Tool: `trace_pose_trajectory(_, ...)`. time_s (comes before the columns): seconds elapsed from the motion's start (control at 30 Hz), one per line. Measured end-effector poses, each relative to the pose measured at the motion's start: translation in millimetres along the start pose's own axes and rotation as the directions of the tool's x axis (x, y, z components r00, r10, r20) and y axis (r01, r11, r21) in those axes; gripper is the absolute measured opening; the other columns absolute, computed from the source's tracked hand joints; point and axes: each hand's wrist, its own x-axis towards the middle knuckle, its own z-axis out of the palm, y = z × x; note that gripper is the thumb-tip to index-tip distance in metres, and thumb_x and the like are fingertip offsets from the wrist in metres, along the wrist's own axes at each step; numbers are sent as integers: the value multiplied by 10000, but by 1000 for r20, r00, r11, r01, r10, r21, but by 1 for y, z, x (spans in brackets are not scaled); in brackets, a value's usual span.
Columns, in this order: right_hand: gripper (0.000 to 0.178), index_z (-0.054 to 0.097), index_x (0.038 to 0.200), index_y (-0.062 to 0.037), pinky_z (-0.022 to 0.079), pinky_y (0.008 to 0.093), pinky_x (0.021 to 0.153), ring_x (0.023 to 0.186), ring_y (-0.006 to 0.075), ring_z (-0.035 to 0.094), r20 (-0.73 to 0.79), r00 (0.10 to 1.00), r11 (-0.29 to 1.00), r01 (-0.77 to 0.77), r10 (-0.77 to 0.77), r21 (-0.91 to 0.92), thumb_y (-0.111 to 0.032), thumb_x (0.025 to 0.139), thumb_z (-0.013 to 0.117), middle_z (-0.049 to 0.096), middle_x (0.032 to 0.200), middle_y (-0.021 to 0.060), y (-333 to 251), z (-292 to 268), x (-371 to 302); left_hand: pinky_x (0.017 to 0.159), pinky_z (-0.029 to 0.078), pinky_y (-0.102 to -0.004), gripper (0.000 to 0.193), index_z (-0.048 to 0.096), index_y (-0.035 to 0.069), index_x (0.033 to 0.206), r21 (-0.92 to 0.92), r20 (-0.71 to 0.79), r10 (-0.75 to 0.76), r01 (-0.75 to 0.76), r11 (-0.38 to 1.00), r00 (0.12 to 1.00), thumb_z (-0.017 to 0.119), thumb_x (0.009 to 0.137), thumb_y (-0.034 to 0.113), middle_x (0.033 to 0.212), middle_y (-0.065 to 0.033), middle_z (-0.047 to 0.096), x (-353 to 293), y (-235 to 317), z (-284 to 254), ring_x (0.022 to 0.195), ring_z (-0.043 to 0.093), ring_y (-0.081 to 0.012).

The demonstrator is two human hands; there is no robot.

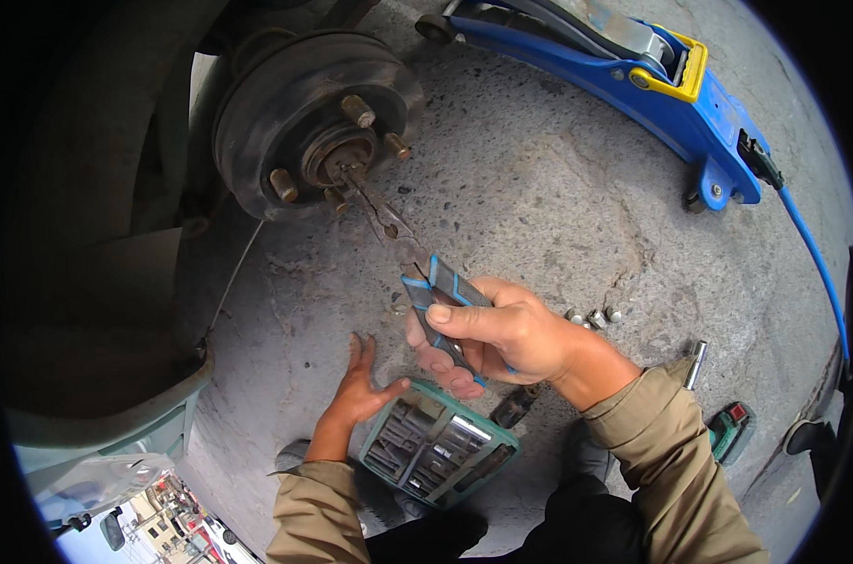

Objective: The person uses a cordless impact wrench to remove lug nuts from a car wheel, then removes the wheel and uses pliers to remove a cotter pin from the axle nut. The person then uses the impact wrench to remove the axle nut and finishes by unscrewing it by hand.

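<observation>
My right hand [501, 334] is closed around the grey and blue handles of a pair of needle-nose pliers [389, 226]. The jaws point up and left, and their tips reach the middle of a rusty wheel hub [337, 160]. Whether they grip anything there is too small to make out. Around the hub, several threaded studs [358, 111] stick out of the dark brake drum [266, 103]. My left hand [356, 390] holds nothing, its fingers spread, just beside the upper left corner of a green socket-set case [379, 428] that lies open with its tools inside.
A blue and yellow floor jack [633, 99] stands at the upper right, its blue handle [812, 254] running down the right side. Several lug nuts [595, 319] lie right of my right hand. Nearby are a chrome socket [697, 355] and a green battery pack [730, 430]. The car's wheel arch [187, 395] fills the left.
</observation>
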Motion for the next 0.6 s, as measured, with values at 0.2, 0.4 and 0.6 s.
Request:
trace_pose_trajectory(0.2,341,635,957,36,479,384,593,616,198,595,-232,923,627,12,-306,-779,-294,1042,614,595,658,69,-6,-1,-2,1214,359,-447,1011,290,-26,1612,-442,-49,-31,6,897,998,833,864,383,1658,-322,266,-4,-5,-16,1533,328,-409)
trace_pose_trajectory(0.4,308,624,925,15,469,386,598,606,179,579,-216,926,507,-31,-309,-861,-269,1045,611,576,627,54,-17,-5,-3,1100,466,-418,437,628,-44,1325,298,-822,506,-561,773,261,735,951,155,1299,-228,682,-55,128,-112,1258,639,-343)
trace_pose_trajectory(0.6,350,582,799,-42,443,317,547,567,116,547,-119,990,879,5,-70,-477,-264,1069,580,566,636,17,-18,-4,-5,1155,416,-444,537,619,-31,1369,558,-745,666,-515,650,33,771,955,275,1423,-227,606,-9,259,-226,1354,566,-352)
